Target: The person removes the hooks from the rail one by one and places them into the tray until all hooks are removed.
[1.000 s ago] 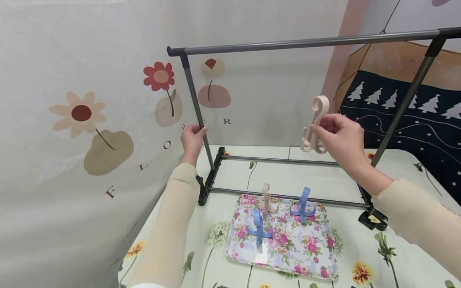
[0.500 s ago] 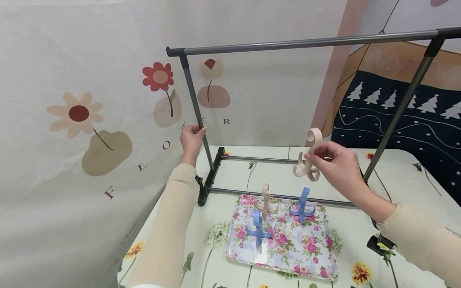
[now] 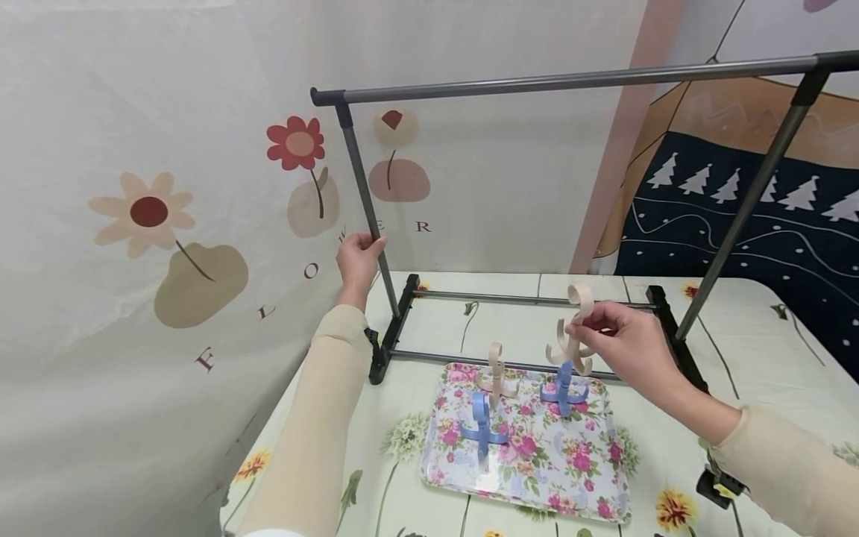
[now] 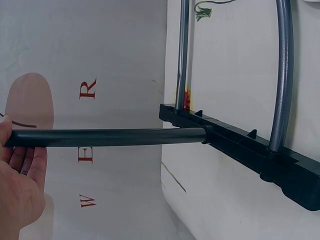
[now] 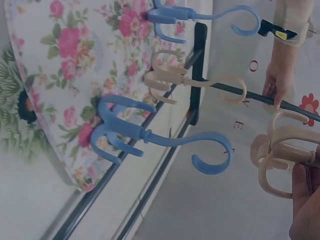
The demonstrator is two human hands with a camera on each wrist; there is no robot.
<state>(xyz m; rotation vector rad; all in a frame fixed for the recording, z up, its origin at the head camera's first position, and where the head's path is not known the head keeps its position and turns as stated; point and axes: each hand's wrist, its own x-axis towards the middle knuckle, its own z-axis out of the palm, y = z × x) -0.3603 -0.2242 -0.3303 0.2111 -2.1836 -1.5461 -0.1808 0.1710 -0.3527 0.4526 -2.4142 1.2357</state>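
My left hand (image 3: pixel 358 261) grips the left upright post (image 3: pixel 361 175) of a grey metal garment rack, thumb and fingers around it in the left wrist view. In my right hand (image 3: pixel 631 343) I pinch a beige hanging hook (image 5: pixel 287 140) by its stem, its curl up and its several prongs down. It hangs over the back right of a floral tray (image 3: pixel 537 477), overlapping a blue hook (image 3: pixel 564 391) in the head view. Another blue hook (image 3: pixel 480 429) and a second beige hook (image 3: pixel 496 373) stand upright on the tray.
The rack's top bar (image 3: pixel 537 83) runs above the tray, and its lower rails (image 3: pixel 476 296) lie along the flower-print tablecloth (image 3: pixel 389 492). A black foot (image 3: pixel 399 321) carries the left post. Behind stands a pale flower-print curtain (image 3: pixel 201 388), with a dark tree-print cloth (image 3: pixel 738 239) at right.
My right hand has come down with the beige hook, from in front of the back curtain to just above the tray's back edge. My left hand stays on the post.
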